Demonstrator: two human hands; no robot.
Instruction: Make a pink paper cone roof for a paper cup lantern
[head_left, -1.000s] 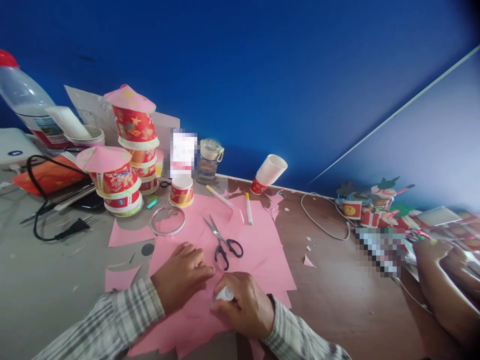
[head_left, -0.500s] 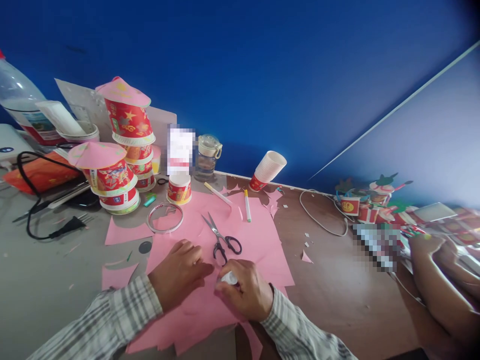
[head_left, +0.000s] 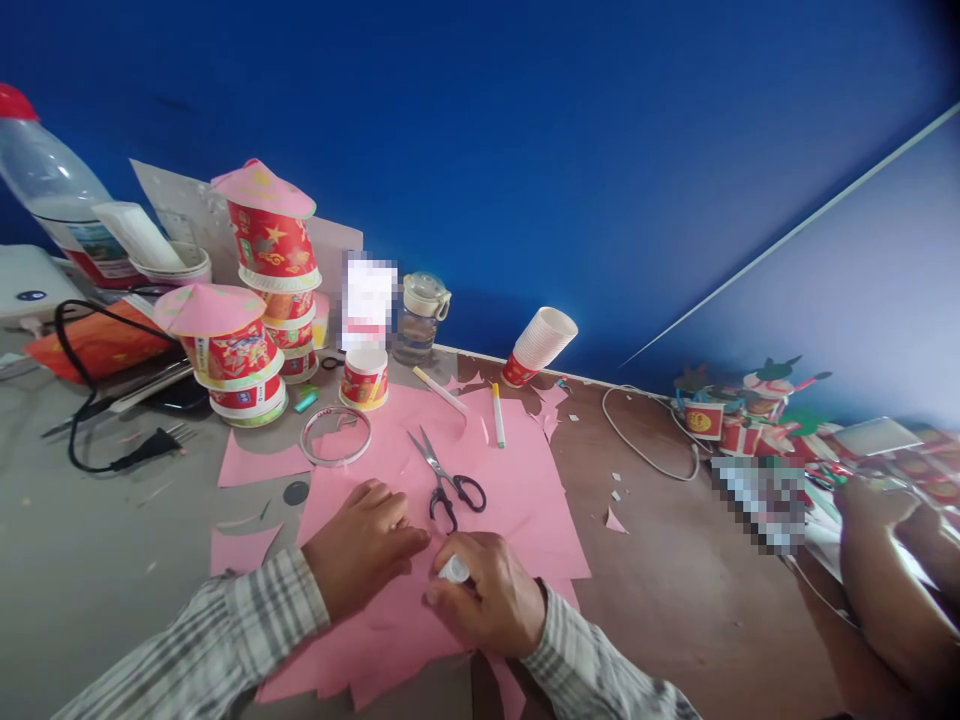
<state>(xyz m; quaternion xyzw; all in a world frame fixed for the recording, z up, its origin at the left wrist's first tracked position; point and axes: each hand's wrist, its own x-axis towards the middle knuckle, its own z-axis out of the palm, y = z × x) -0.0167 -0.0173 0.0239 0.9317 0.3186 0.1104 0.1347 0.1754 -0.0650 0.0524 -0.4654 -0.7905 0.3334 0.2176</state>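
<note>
Pink paper (head_left: 525,500) lies in front of me in overlapping sheets. My right hand (head_left: 491,595) is closed around a small white-capped object (head_left: 454,570), its body mostly hidden by the fingers. Left of it, my left hand (head_left: 367,545) rests on the paper with curled fingers; whether anything is under them is hidden. Just beyond both hands lie scissors (head_left: 447,482) with black handles, blades slightly apart. A roll of tape (head_left: 335,437) is at the paper's left edge. Two markers (head_left: 498,415) lie on the paper's far part.
Red cup towers with pink cone roofs (head_left: 271,235) stand at the left, near a plug (head_left: 154,448) and a large bottle (head_left: 67,215). Farther back are a red cup (head_left: 364,378), a lidded jar (head_left: 420,320) and tilted stacked cups (head_left: 538,347). Another person's arms (head_left: 885,580) are at the right.
The view has shifted slightly, moving the background objects a little to the right. My right hand has tilted the white-capped object somewhat. My left hand has hardly moved.
</note>
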